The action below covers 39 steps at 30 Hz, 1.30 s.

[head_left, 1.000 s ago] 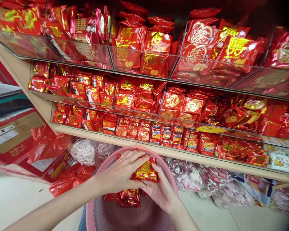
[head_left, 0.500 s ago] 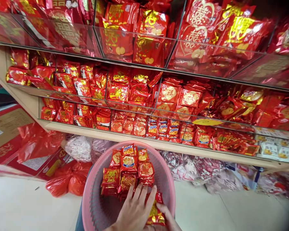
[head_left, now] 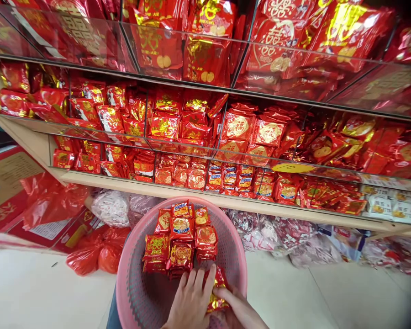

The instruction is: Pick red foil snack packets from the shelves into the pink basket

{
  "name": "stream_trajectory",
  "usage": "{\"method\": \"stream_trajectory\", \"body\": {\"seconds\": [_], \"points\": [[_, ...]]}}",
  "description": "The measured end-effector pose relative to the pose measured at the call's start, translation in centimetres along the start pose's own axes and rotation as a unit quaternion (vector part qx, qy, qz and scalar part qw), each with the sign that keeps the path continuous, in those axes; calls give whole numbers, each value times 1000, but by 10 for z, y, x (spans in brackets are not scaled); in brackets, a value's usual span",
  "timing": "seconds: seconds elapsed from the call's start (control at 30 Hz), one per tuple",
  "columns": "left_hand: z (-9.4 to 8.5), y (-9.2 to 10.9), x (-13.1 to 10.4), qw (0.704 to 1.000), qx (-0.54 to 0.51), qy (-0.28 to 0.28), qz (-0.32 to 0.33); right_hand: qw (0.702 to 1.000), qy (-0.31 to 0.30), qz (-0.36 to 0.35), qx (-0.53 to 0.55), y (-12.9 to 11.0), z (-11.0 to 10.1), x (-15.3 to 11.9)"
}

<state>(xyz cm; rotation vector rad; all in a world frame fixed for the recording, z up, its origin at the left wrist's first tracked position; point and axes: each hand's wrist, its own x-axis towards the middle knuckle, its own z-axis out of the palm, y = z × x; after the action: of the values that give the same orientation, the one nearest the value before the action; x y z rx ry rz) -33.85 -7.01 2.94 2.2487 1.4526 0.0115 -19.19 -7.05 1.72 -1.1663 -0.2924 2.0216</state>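
Observation:
My right hand point(head_left: 238, 304) grips a red and gold snack packet point(head_left: 218, 292) near the front of a pink plastic basket point(head_left: 126, 269), its thumb lying across the wrapper. Beside that packet is my left hand point(head_left: 192, 297), back upward, fingers stretched out with the index finger against the wrapper's left edge; its thumb is hidden. Just beyond the fingertips, small red packets stand in neat stacks inside the basket: a gold-printed stack point(head_left: 156, 246), a middle stack point(head_left: 181, 256) and a right stack point(head_left: 206, 240). More packets with blue labels point(head_left: 182, 226) lie behind them.
Shelves of red snack packets behind clear dividers rise in front, with a wooden bottom edge point(head_left: 178, 191) close behind the basket. Red plastic bags point(head_left: 96, 253) and a cardboard box point(head_left: 10, 196) stand at the left. Bagged goods point(head_left: 284, 240) lie under the shelf at right.
My left hand has drawn back slightly toward me, off the middle stack. The packet in my right hand has shifted a little nearer and left. The view has tilted slightly.

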Motion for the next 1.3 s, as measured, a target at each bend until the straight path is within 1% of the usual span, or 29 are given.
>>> {"method": "stream_trajectory", "body": {"seconds": [0.07,0.17,0.23,0.33,0.4,0.47,0.57,0.67,0.8,0.9,1.0,1.07,1.13,1.2,1.3], "points": [[-4,-6,-7,1000,-19,-14,10,999,26,-7,-35,-7,2,2],[-9,-19,-22,997,-59,-11,38,994,58,-11,-88,-25,4,1],[-8,-27,-31,994,-100,-23,27,990,65,-16,-126,-37,5,1],[0,-34,-35,982,-155,-104,-13,979,75,-7,-191,-46,6,6],[7,-36,-31,973,-174,-151,-22,969,81,8,-232,-44,5,14],[14,-35,-25,966,-189,-176,-20,962,95,26,-255,-36,2,24],[20,-34,-15,958,-195,-209,-19,958,124,51,-252,-21,-4,40],[22,-36,-9,953,-189,-235,-8,959,151,63,-232,-7,-8,53],[22,-41,-5,948,-198,-241,60,962,168,72,-204,4,-9,61],[22,-41,-4,947,-197,-241,77,964,174,77,-186,4,-9,58],[23,-40,-2,954,-213,-207,45,966,177,70,-172,2,-7,52],[24,-39,0,952,-247,-178,24,967,181,66,-167,1,-6,50],[27,-38,2,935,-308,-173,4,966,188,64,-166,1,-5,49],[30,-37,4,913,-365,-184,-18,963,198,60,-171,3,-5,51],[38,-36,7,874,-441,-184,-84,960,207,61,-180,5,-8,55]]}}
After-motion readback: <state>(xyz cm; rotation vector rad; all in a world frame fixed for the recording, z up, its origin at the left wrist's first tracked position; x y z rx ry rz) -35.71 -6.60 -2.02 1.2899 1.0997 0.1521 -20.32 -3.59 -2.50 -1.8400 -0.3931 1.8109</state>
